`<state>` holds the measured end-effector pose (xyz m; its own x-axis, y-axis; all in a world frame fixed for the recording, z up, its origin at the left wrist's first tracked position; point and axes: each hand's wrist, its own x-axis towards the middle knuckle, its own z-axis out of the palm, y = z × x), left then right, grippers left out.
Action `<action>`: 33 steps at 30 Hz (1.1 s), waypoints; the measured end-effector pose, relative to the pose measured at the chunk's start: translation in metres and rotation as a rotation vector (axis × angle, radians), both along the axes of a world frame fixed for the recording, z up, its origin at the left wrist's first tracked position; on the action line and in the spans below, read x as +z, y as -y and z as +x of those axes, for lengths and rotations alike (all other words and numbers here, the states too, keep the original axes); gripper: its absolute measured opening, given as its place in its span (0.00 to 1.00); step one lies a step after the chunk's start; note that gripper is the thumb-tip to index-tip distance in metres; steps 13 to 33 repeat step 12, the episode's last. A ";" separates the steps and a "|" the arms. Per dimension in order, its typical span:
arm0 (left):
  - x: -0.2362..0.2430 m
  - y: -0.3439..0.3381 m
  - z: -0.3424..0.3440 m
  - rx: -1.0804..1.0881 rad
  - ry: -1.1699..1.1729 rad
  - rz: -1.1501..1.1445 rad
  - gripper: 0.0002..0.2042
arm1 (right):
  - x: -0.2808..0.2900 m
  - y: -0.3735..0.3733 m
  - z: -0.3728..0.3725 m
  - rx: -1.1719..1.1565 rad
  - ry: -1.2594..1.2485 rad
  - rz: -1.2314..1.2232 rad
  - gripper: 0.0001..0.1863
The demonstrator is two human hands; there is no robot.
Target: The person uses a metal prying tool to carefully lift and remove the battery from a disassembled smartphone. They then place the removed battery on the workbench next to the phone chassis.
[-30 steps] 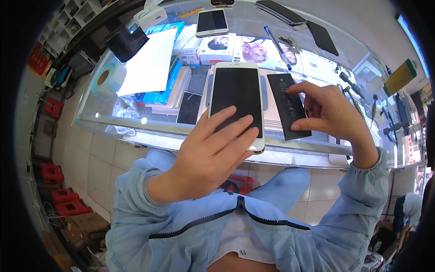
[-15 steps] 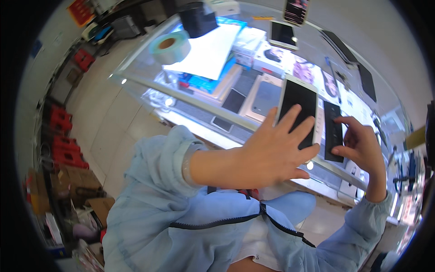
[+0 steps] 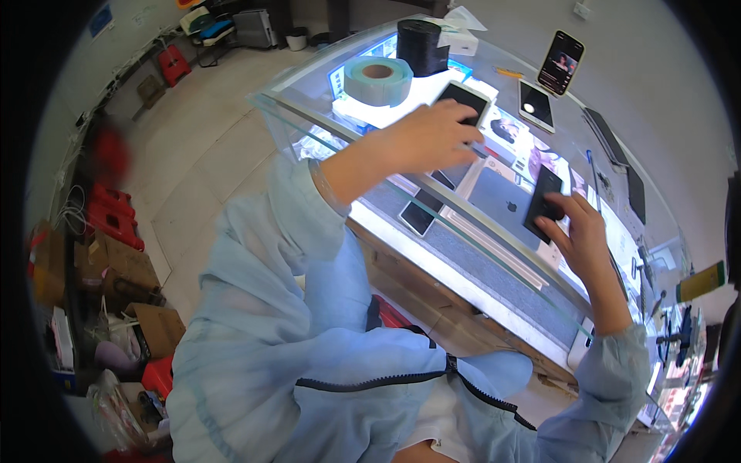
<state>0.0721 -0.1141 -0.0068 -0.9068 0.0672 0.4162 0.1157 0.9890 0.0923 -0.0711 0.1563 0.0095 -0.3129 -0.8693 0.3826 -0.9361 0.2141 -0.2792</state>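
A white-framed phone with a dark screen (image 3: 465, 96) is in my left hand (image 3: 428, 139), whose fingers reach over its face. It is above the counter's far left part, close to the roll of pale green tape (image 3: 378, 81). My right hand (image 3: 577, 228) pinches a thin flat black rectangular piece (image 3: 543, 202) between thumb and fingers, by its near right edge. This piece is tilted over the glass counter (image 3: 494, 231). Beneath the glass below it is a box picturing a grey tablet (image 3: 502, 199).
A black roll (image 3: 421, 48) stands behind the tape. At the back, a lit phone (image 3: 560, 63) leans upright beside a white phone (image 3: 536, 106) lying flat. Dark flat pieces (image 3: 606, 135) and a thin blue tool (image 3: 593, 174) lie on the right. Red stools (image 3: 112, 216) stand on the left.
My left hand has carried the white-framed phone leftward and away, toward the tape roll. The black piece has shifted slightly left in my right hand. The whole view has turned.
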 end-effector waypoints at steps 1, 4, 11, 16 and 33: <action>-0.001 0.005 0.005 0.052 -0.045 0.023 0.19 | 0.000 0.011 0.003 0.034 -0.027 -0.019 0.19; -0.005 -0.006 0.030 0.086 -0.151 0.074 0.22 | -0.001 0.031 0.007 0.030 -0.147 -0.022 0.20; -0.020 -0.017 0.046 0.079 -0.537 0.224 0.17 | -0.008 0.022 0.013 0.139 -0.032 0.056 0.34; -0.017 -0.021 0.046 0.085 -0.554 0.181 0.16 | -0.009 0.021 0.013 0.136 0.018 0.069 0.33; -0.017 -0.021 0.046 0.085 -0.554 0.181 0.16 | -0.009 0.021 0.013 0.136 0.018 0.069 0.33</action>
